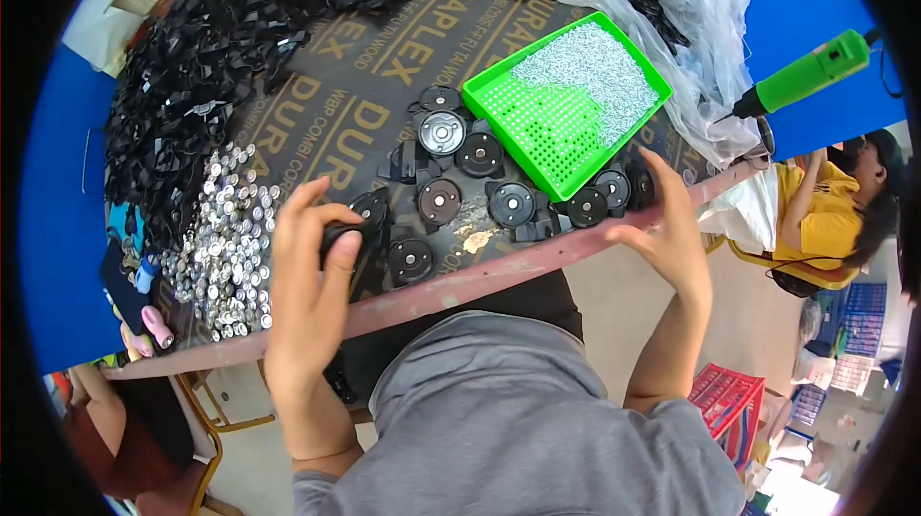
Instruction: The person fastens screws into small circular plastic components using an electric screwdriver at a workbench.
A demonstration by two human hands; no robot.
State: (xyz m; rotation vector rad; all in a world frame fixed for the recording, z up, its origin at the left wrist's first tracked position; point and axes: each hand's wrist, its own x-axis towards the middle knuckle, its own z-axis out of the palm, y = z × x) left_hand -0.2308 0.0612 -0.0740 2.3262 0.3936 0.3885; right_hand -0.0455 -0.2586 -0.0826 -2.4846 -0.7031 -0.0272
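Note:
My left hand [309, 300] is closed around a dark rounded plastic part [338, 232], pinched between thumb and fingers over the near part of the table. The fingers hide some of that part. My right hand [674, 240] is at the table's edge with thumb and fingers spread, nothing between them. Close to its fingers lie round black parts with disc centres [587, 207]. Several more of these sit between my hands, some with a shiny silver disc [442, 132], others with a dark one [439, 201].
A green perforated tray [523, 149] holds many small silver screws [600, 65]. Black plastic pieces [221, 56] are heaped at far left, small metal discs [230, 247] nearer. A green electric screwdriver [811, 73] hangs at right beside clear plastic sheeting [705, 27]. Other people sit at both sides.

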